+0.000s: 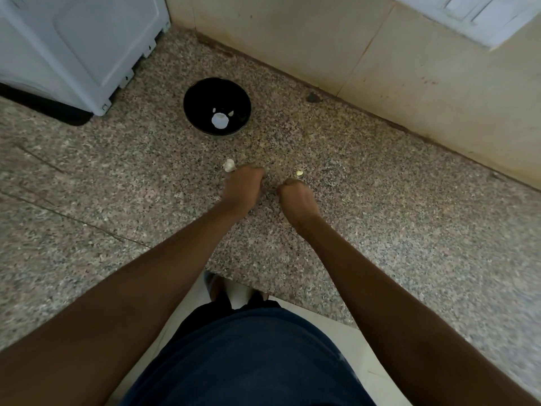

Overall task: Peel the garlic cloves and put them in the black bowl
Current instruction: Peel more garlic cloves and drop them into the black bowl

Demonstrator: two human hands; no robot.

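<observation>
Both hands low over the speckled counter [380, 206], backs to camera, fingers curled under. Left hand [244, 186] sits at about 6 o'clock from the black bowl [217, 106]; a garlic piece [229, 164] pokes out at its 11 o'clock, touching the fingers, can't tell if gripped. Right hand [297, 197] just beside the left, apart; can't tell what it holds. Small clove [299, 173] on the counter at its 12 o'clock. Bowl near the white appliance [79, 45], with white bits inside.
</observation>
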